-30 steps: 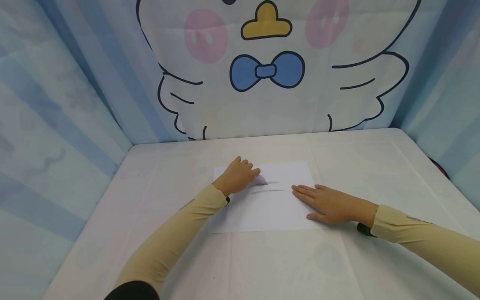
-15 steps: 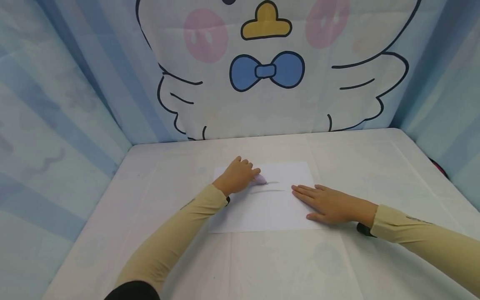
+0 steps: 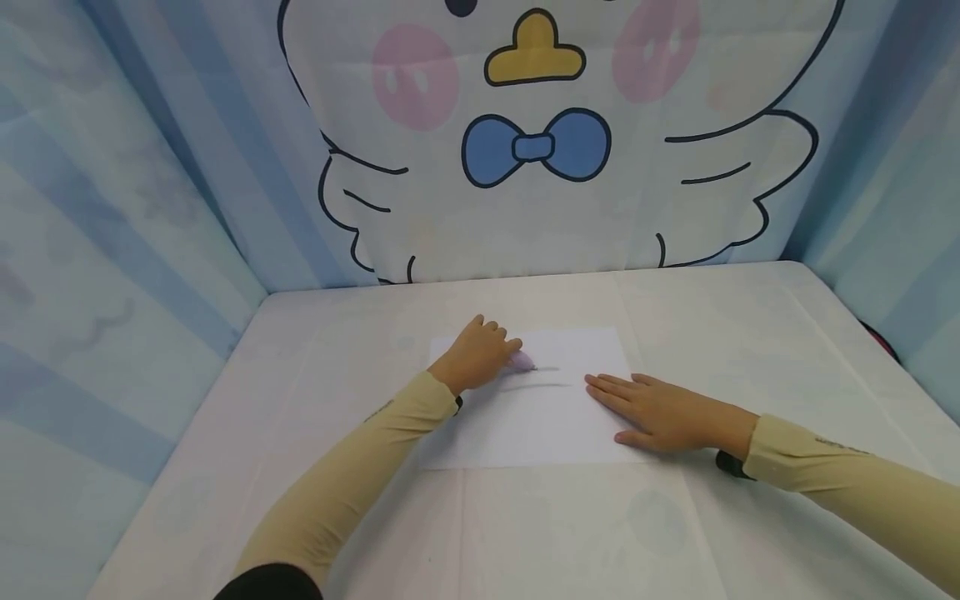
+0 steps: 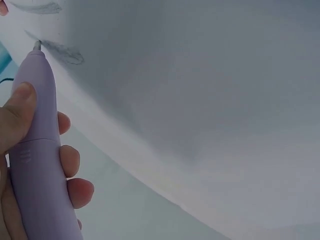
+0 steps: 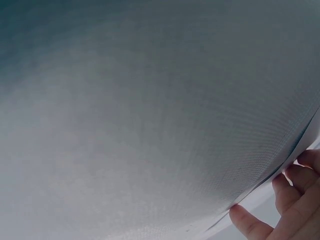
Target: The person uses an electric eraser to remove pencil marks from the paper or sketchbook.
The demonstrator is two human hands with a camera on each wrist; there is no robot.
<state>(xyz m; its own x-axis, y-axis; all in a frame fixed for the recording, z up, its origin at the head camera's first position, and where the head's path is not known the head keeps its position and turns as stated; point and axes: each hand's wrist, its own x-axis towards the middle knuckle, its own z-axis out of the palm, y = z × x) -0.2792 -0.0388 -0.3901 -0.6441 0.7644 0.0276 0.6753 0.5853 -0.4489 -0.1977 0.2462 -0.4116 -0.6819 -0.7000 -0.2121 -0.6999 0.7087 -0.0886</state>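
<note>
My left hand (image 3: 477,354) grips a thick lilac pen-shaped tool (image 4: 37,115) with a small metal tip; thumb on one side, fingers wrapped round the other. In the left wrist view the tip sits at one end of a grey, brow-shaped pencil-like mark (image 4: 65,52). A second grey mark (image 3: 536,386) lies nearer to me on the white sheet of paper (image 3: 540,433). My right hand (image 3: 660,412) lies flat with fingers extended over the sheet's right edge. In the right wrist view its fingertips (image 5: 242,215) touch the paper's edge.
The sheet lies mid-table on a pale patterned cloth (image 3: 555,533). A cartoon-printed curtain (image 3: 540,225) stands behind the table, with blue curtains (image 3: 112,275) at the sides. Each wrist wears a dark band.
The head view has shifted slightly, so the whole scene sits a little lower. Both hands and the lilac tool keep practically the same place on the paper.
</note>
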